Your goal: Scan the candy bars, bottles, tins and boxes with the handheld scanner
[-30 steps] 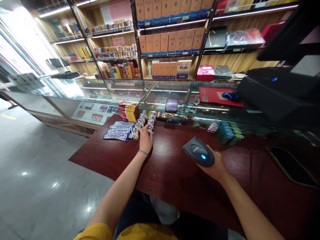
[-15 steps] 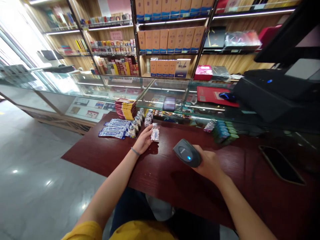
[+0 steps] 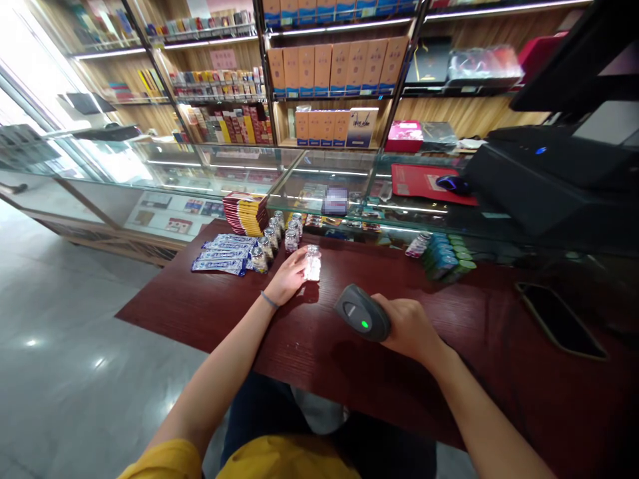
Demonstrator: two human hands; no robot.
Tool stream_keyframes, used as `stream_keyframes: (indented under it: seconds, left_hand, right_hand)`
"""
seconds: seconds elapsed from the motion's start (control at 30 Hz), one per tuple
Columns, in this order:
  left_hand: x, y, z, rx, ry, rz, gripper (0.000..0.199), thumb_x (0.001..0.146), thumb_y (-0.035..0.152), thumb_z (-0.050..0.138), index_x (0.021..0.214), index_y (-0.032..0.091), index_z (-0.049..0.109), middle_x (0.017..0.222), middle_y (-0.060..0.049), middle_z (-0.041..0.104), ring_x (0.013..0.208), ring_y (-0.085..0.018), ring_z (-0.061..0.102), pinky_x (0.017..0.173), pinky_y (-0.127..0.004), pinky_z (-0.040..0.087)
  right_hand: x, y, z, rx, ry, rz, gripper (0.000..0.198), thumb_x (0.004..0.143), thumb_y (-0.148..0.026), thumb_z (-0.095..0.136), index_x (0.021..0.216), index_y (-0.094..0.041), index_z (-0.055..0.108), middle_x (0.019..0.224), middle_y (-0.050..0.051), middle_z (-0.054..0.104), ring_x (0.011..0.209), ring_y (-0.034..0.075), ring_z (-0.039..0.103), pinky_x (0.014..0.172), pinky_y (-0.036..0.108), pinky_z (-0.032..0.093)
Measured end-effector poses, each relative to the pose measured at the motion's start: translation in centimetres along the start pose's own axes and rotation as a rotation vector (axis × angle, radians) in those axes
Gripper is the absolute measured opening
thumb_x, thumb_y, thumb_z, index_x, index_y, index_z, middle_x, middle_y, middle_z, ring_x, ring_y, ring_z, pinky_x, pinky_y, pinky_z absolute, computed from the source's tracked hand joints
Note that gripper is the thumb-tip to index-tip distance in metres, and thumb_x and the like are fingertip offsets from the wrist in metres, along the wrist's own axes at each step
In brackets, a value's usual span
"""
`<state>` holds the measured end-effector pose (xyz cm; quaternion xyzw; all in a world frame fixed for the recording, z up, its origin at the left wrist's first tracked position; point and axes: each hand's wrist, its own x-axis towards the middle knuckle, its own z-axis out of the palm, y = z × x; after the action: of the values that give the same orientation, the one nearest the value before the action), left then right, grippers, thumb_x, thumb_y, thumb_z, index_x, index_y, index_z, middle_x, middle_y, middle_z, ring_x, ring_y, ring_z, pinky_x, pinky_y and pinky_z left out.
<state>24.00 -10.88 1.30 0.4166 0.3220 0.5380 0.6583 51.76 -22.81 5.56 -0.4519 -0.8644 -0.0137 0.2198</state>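
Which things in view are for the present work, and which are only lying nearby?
In use:
scanner, in the right hand
small jar, in the left hand
similar jars, perhaps

Only nearby:
phone
mouse, on the red mat

Back wall: wooden shelving (image 3: pixel 459 112) with pale, streaky grain, divided by dark uprights (image 3: pixel 265 66).
Shelf lighting: thin white strips (image 3: pixel 344 27) along the shelf edges.
Far left: strong white glare (image 3: pixel 20 46), perhaps a window, too washed out to be sure.
Counter: long glass-topped display case (image 3: pixel 50 199) standing before the shelves, its front partly framed in wood.
Table (image 3: pixel 164 303): dark reddish wood, faintly glossy, beside the case.
Floor (image 3: pixel 90 299): smooth, grey, dotted with small bright reflections.
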Motion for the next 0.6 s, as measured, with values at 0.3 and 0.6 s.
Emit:
stream_keyframes:
  seconds: [0.3,0.6]
  left_hand:
    - [-1.1,1.5,-0.4,-0.19,-0.084,-0.181,0.04,0.088,0.037,0.074,0.124,0.022,0.067,0.102,-0.006,0.073,0.097,-0.02,0.07,0.099,-0.045,0.056]
    - [-0.8,1.8,-0.1,-0.241,-0.032,-0.217,0.025,0.093,0.046,0.065,0.102,0.023,0.067,0.116,-0.009,0.072,0.11,-0.027,0.069,0.1,-0.056,0.055]
  right_hand:
    - [-0.4,0.8,0.2,0.01,0.092,0.085,0.041,0.074,-0.028,0.062,0.114,-0.021,0.061,0.067,0.002,0.071,0.058,0.023,0.069,0.057,0.028,0.043]
    - [-0.7,2.2,0.7,-0.018,0.241,0.107,0.035,0.075,-0.029,0.06,0.109,-0.021,0.058,0.063,0.001,0.07,0.054,0.025,0.07,0.052,0.029,0.044]
